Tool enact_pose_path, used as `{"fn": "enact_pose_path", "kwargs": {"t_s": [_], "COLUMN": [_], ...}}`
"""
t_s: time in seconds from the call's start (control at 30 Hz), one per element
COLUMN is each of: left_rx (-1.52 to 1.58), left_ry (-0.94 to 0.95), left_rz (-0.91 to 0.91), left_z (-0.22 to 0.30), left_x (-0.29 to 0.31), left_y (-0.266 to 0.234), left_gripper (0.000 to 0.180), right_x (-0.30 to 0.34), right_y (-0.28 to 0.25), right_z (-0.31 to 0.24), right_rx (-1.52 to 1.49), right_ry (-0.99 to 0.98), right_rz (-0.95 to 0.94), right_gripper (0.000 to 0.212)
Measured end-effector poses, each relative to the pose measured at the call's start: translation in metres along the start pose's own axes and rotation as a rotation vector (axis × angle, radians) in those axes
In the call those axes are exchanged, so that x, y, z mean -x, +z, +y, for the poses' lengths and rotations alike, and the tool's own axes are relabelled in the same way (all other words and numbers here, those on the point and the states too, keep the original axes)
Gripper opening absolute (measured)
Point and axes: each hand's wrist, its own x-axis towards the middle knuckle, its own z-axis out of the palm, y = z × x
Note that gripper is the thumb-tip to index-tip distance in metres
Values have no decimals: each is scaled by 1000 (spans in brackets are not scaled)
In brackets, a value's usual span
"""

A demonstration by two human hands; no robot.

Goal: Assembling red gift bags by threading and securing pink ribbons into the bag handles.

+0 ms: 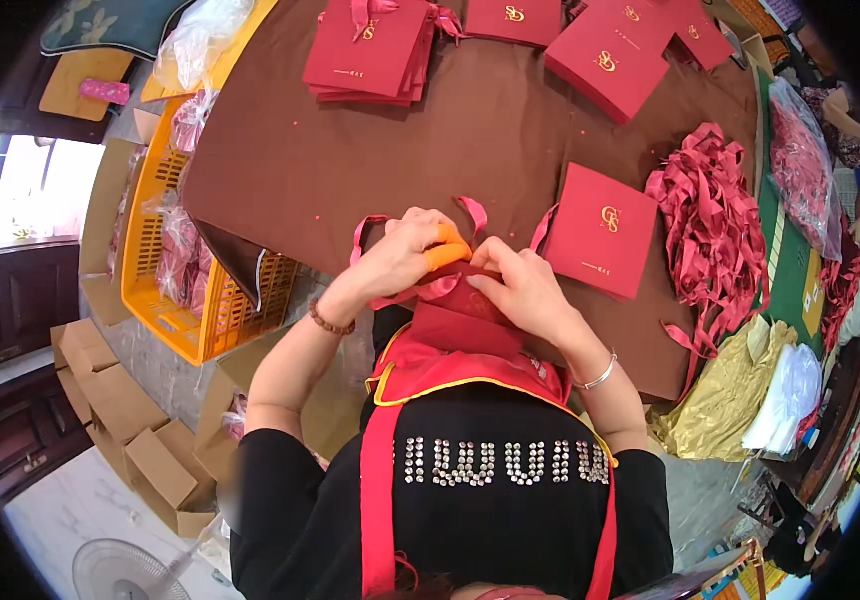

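At the table's near edge, close to my body, is a dark red paper gift bag (460, 300). A pinkish-red satin ribbon (440, 288) lies at its top edge, and loops of it stick up around my fingers. My left hand (412, 248), with orange covers on its fingers, is closed on the ribbon. Opposite it, my right hand (522, 285) pinches the bag's upper edge by the ribbon. The fingertips partly hide each other. Just right of my right hand lies a flat red gift bag (600, 232) with gold print.
A heap of red ribbons (712, 225) covers the table's right side. Stacked red bags (368, 50) lie at the far edge, with another stack (610, 62) to the right. A yellow plastic crate (165, 310) stands left of the brown-covered table (280, 150); cardboard boxes (120, 400) sit lower left.
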Motion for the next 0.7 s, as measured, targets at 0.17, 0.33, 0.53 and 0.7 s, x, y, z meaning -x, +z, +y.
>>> {"fn": "enact_pose_path", "kwargs": {"t_s": [0.17,0.33,0.53,0.7], "left_rx": [-288,-348,-142,-163], "left_ry": [-9,-90,-201,-134], "left_rz": [-366,-712,-757,-505], "left_z": [5,16,5,2], "left_x": [-20,-49,-57,-43], "left_y": [-20,-37,-28,-13], "left_gripper": [21,26,21,20], "right_x": [3,4,3,0], "right_y": [16,18,16,9], "right_z": [8,5,10,14], "right_rx": [195,303,255,185], "right_ry": [-187,-224,-258,-228], "right_rz": [115,110,108,92], "right_gripper": [16,14,14,15]}}
